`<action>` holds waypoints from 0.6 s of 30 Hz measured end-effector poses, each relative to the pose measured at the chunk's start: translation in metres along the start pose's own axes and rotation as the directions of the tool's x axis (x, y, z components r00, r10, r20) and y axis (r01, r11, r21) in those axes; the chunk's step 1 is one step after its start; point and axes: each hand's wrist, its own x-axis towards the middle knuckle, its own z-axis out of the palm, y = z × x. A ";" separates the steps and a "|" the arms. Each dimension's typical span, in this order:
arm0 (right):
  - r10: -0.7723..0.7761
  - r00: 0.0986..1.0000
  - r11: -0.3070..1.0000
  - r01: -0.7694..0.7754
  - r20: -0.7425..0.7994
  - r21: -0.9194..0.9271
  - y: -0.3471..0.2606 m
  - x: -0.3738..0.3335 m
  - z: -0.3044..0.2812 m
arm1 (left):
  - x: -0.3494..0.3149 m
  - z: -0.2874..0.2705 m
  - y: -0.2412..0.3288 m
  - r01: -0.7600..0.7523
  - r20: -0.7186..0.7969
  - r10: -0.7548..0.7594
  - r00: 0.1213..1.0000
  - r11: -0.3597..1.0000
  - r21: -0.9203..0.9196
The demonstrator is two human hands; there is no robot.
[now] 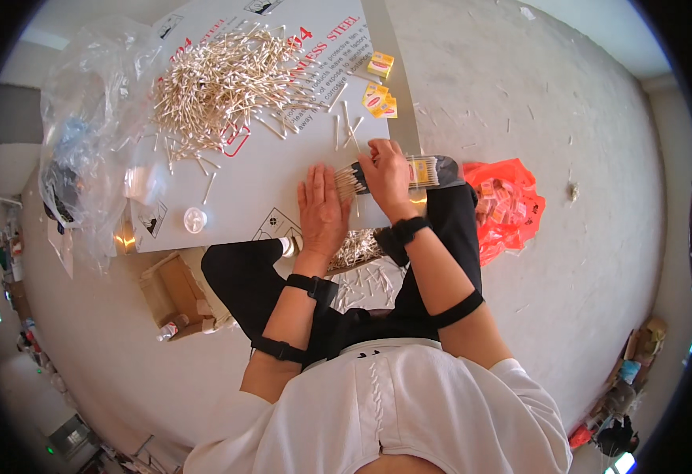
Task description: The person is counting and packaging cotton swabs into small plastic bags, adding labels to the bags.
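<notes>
My left hand (324,207) lies flat on the table, fingers stretched out, its edge against the ends of a row of cotton swabs (346,184). My right hand (388,175) is closed, fingers curled over the middle of a clear-and-black swab pack (446,171); what its fingertips pinch is hidden. The pack has a yellow label (421,171) and reaches past the table's right edge. Beyond my hands lie a few loose swabs (336,131) and small yellow cards (377,99).
A large heap of swabs (223,87) covers the far left of the metal-sheet table (263,170), near a clear plastic bag (97,103) and small white cup (195,220). A red bag (512,201) of labelled pieces is at right. Below are a cardboard box (173,291) and more swabs (359,246).
</notes>
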 end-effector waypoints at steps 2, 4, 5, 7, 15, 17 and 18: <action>-0.086 0.996 0.988 0.086 0.007 -0.129 0.001 0.014 0.003 | -0.002 0.007 0.003 -0.019 -0.012 0.021 1.000 0.991 0.132; -0.139 0.982 0.949 0.170 0.130 -0.267 0.005 0.025 0.007 | -0.001 0.007 0.006 -0.025 0.015 0.023 1.000 0.991 0.129; -0.139 0.982 0.948 0.169 0.129 -0.269 0.008 0.027 0.006 | 0.000 0.007 0.007 -0.029 0.042 0.024 0.999 0.991 0.127; -0.211 0.968 0.942 0.238 0.136 -0.237 0.013 0.029 0.005 | 0.000 0.003 0.005 -0.049 0.087 0.038 0.995 0.992 0.119; -0.402 0.869 0.896 0.438 0.288 -0.070 0.009 0.017 0.005 | 0.000 0.003 0.004 -0.048 0.062 0.043 0.997 0.996 0.072; -0.417 0.851 0.888 0.456 0.319 -0.054 0.009 0.018 0.006 | 0.001 0.001 0.004 -0.058 0.093 0.049 0.994 0.994 0.090; -0.368 0.886 0.921 0.389 0.280 -0.022 0.009 0.020 0.006 | 0.001 0.001 0.004 -0.058 0.092 0.050 0.994 0.994 0.090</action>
